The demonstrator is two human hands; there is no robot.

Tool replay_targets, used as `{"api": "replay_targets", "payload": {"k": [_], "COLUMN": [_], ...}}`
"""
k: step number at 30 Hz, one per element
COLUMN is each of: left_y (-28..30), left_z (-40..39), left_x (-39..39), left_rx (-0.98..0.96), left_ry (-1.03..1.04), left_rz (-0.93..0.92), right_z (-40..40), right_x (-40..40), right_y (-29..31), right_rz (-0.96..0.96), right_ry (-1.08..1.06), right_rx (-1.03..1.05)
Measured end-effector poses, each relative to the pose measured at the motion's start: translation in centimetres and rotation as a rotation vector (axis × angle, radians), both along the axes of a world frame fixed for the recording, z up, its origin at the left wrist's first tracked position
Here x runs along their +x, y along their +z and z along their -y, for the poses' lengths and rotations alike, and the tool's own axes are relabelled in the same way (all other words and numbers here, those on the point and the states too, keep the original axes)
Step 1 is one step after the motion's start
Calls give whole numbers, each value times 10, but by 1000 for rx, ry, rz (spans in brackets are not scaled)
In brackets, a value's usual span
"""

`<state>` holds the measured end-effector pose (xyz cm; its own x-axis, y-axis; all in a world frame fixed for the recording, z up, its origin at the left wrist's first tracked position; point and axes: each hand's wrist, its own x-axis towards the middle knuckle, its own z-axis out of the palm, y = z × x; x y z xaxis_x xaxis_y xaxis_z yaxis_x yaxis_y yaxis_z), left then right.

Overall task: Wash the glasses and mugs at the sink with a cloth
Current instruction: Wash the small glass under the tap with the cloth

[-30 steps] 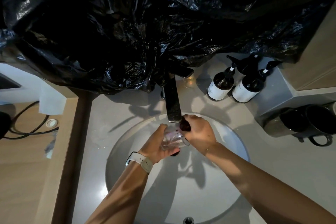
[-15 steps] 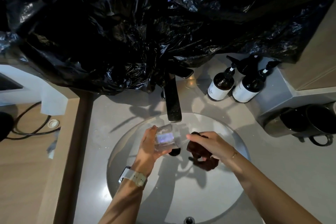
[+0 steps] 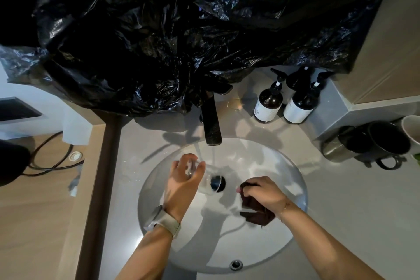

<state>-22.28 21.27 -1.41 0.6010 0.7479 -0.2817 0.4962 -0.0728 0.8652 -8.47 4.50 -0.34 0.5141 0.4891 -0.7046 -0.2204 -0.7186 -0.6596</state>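
My left hand (image 3: 183, 177) grips a clear glass (image 3: 205, 176), tipped on its side under the stream of water from the dark faucet (image 3: 212, 124), above the drain of the white basin (image 3: 288, 188). My right hand (image 3: 264, 193) clutches a dark brown cloth (image 3: 254, 213) lower right of the drain, apart from the glass. Two dark mugs (image 3: 372, 143) stand on the counter at the right, with part of a white cup (image 3: 412, 129) at the frame's edge.
Two dark pump bottles (image 3: 281, 104) with white labels stand behind the basin at the right. Black plastic sheeting (image 3: 181, 36) hangs over the back and the faucet's base. A wooden surface with a black cable (image 3: 48, 157) lies to the left.
The cloth came out of the glass; my right hand drew it down and to the right. My left hand turned the glass on its side under the running water.
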Motion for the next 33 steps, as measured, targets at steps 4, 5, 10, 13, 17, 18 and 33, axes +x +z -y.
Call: {"api": "replay_targets", "payload": {"k": [4, 5, 10, 13, 17, 18, 33], "left_y": [15, 18, 14, 7, -7, -11, -18], "left_z": [22, 29, 45, 40, 30, 28, 6], "left_x": [5, 7, 13, 16, 10, 8, -3], "left_rx": [-576, -666, -780, -574, -350, -272, -152], "left_ry": [93, 112, 109, 20, 17, 5, -37], "left_rz": [197, 228, 238, 85, -5, -40, -140], "right_z": [-5, -6, -8, -10, -30, -39, -120], "right_x": [-11, -13, -6, 11, 48, 58, 103], "right_y": [15, 18, 28, 40, 56, 56, 52], "right_rz": [-195, -211, -66, 193, 429, 499, 350], "right_ry": [-19, -10, -121, -78, -22, 8, -91], "right_rx": [62, 78, 123, 9, -65, -68, -32]}}
